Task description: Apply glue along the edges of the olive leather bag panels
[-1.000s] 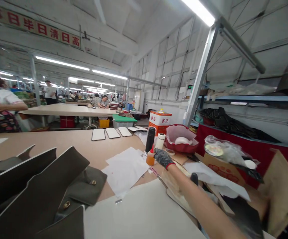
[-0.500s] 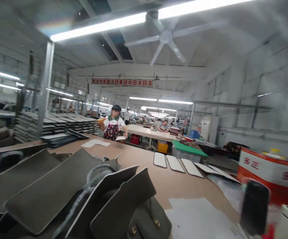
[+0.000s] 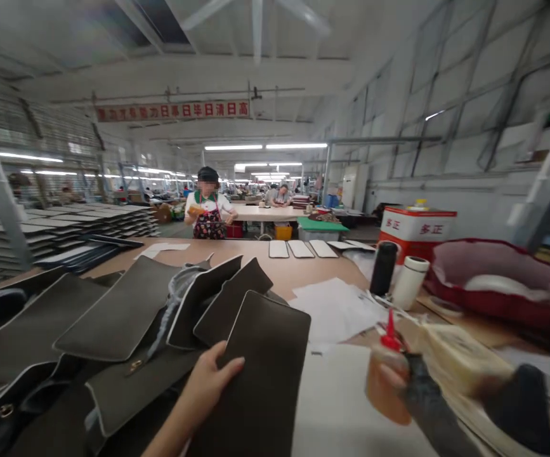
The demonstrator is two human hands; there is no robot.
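Note:
My left hand (image 3: 212, 374) is closed on the left edge of a flat, dark grey-brown leather panel (image 3: 265, 362), thumb on top. The panel has a pale edge and rounded corners. In my right hand (image 3: 395, 376), blurred by motion, is a squeeze bottle (image 3: 380, 392) of amber liquid with a red nozzle. A dark sleeve covers that wrist. Left of the held panel lies a heap of similar dark leather pieces (image 3: 117, 311), some with small gold-coloured fittings. A white sheet (image 3: 341, 393) lies on the table between panel and bottle.
A black flask (image 3: 383, 270), a white flask (image 3: 410, 284) and a red-and-white can (image 3: 415, 225) stand at the right. Beside them is a dark red bag (image 3: 503, 266). White panels (image 3: 301, 248) lie along the table's far edge. A co-worker (image 3: 209, 209) stands across the table.
The view has tilted down and turned right. Both my hands have come into sight, the left with a leather panel, the right with the bottle.

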